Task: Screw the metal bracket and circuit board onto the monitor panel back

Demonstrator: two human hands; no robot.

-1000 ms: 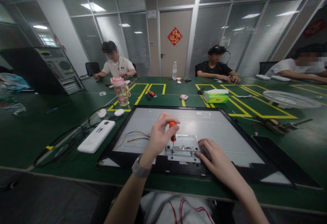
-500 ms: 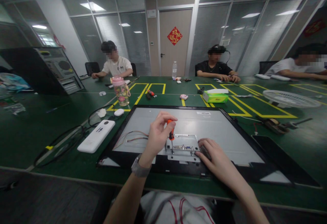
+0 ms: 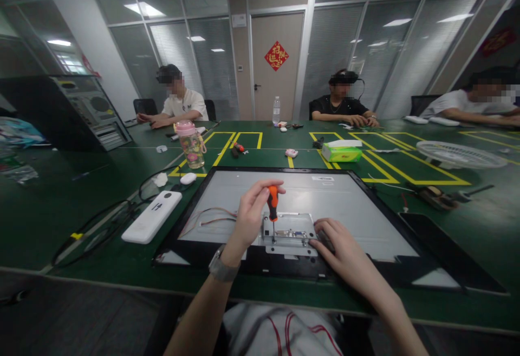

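Observation:
An orange-and-black screwdriver (image 3: 273, 203) stands upright, its tip at a screw post on the metal bracket (image 3: 290, 248) with connector ports. My left hand (image 3: 248, 215) is closed on its handle, index finger lying over the top and the thumb side against the handle. My right hand (image 3: 339, 245) grips the bracket's right side, its thumb near the ports and the other fingers curled along the edge; what lies under its palm is dark and partly hidden. The bracket sits on the back of a flat display panel (image 3: 349, 199), which lies flat with thin wires (image 3: 215, 219) on its left.
Left of the panel lie a white power bank (image 3: 152, 218), black cables (image 3: 97, 231) and a floral bottle (image 3: 190, 147). A dark flat slab (image 3: 442, 242) and a caliper-like tool (image 3: 436, 196) are at right. A green tissue pack (image 3: 341, 153) stands beyond; other people sit across the table.
My left thumb and fingers have loosened and shifted on the handle, so more of it shows, and the screwdriver stands straighter. My right hand has stayed in place.

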